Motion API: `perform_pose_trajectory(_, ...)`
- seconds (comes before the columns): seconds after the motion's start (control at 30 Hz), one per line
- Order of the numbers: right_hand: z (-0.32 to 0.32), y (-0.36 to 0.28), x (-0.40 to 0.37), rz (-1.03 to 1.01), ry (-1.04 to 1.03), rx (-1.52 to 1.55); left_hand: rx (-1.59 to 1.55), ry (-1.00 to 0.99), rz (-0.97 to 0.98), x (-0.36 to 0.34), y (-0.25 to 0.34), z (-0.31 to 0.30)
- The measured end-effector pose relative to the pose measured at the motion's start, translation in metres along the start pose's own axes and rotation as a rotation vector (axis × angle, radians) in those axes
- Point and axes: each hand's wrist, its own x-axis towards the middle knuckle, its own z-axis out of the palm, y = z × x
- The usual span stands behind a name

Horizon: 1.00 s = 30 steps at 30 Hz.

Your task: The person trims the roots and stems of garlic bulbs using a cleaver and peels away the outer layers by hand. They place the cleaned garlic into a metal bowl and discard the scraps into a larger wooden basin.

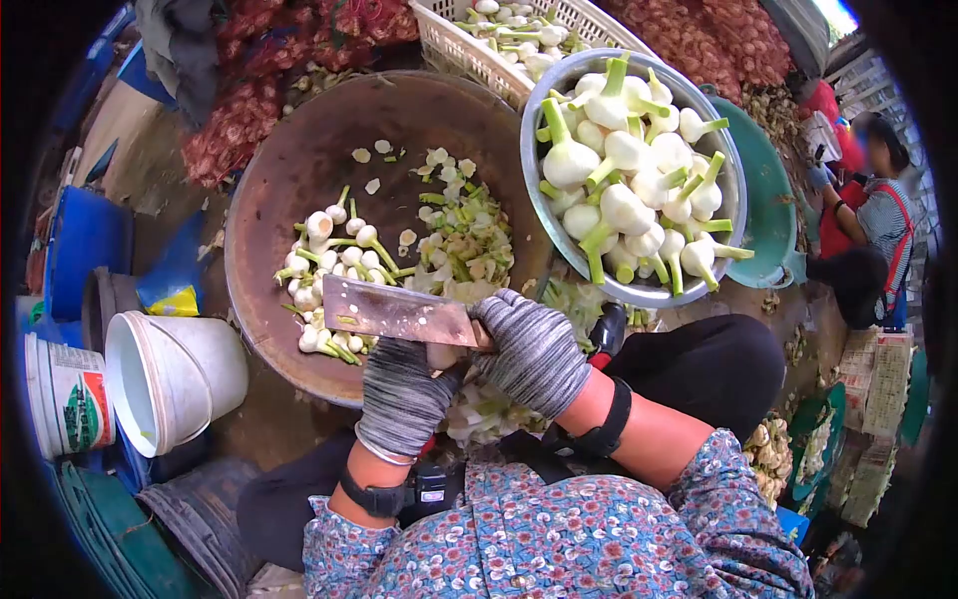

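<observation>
My right hand (534, 351), in a grey striped knit glove, grips a cleaver (399, 311) by its handle, the broad blade pointing left. Close under the blade, my gloved left hand (404, 394) is closed around a pale garlic bulb (442, 355), mostly hidden by blade and fingers. Both hands are over the near rim of a wide brown basin (269, 200). Inside it, trimmed garlic bulbs (349, 258) with short green stems lie at the left, and a heap of peelings and stem scraps (474, 235) at the right.
A metal bowl (531, 165) heaped with white garlic rests over a green tub (768, 200). Behind stands a white crate (439, 45) of garlic, near red net sacks (239, 110). White buckets (190, 369) are at the left. Another person (873, 220) sits at the far right.
</observation>
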Motion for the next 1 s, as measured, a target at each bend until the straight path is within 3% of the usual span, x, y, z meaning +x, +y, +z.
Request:
perform_pose_trajectory(0.1, 0.002, -0.001, 0.001, 0.016, 0.008, 0.034, -0.007, 0.006, -0.005, 0.001, 0.005, -0.003)
perform_pose_trajectory(0.2, 0.001, -0.004, 0.007, 0.229, -0.046, 0.242, -0.119, 0.037, -0.072, 0.002, 0.006, -0.007)
perform_pose_trajectory(0.3, 0.004, 0.005, 0.01, 0.322, 0.029, 0.372, -0.298, 0.023, -0.069, -0.002, 0.004, -0.011)
perform_pose_trajectory(0.33, 0.007, 0.013, 0.01, 0.284, 0.088, 0.338, -0.442, 0.057, -0.074, -0.007, -0.001, -0.006)
perform_pose_trajectory(0.43, 0.016, 0.039, 0.018, 0.415, 0.034, 0.155, -0.968, 0.063, -0.161, -0.007, 0.002, -0.016)
perform_pose_trajectory(0.47, 0.02, 0.049, 0.018, 0.407, 0.046, 0.119, -0.782, 0.075, -0.059, -0.005, -0.004, -0.017)
perform_pose_trajectory(0.57, 0.026, 0.057, 0.02, 0.473, 0.035, 0.126, -1.239, -0.002, -0.233, -0.008, -0.009, -0.027)
perform_pose_trajectory(0.7, 0.01, 0.021, 0.013, 0.249, 0.099, 0.453, -1.172, -0.018, -0.322, -0.012, -0.017, -0.023)
perform_pose_trajectory(0.87, 0.001, -0.005, 0.008, -0.04, 0.026, 0.341, -0.957, -0.062, -0.257, -0.014, -0.019, -0.014)
perform_pose_trajectory(1.0, 0.006, -0.002, 0.004, -0.013, 0.007, 0.317, -0.979, -0.111, -0.231, -0.011, -0.01, -0.016)
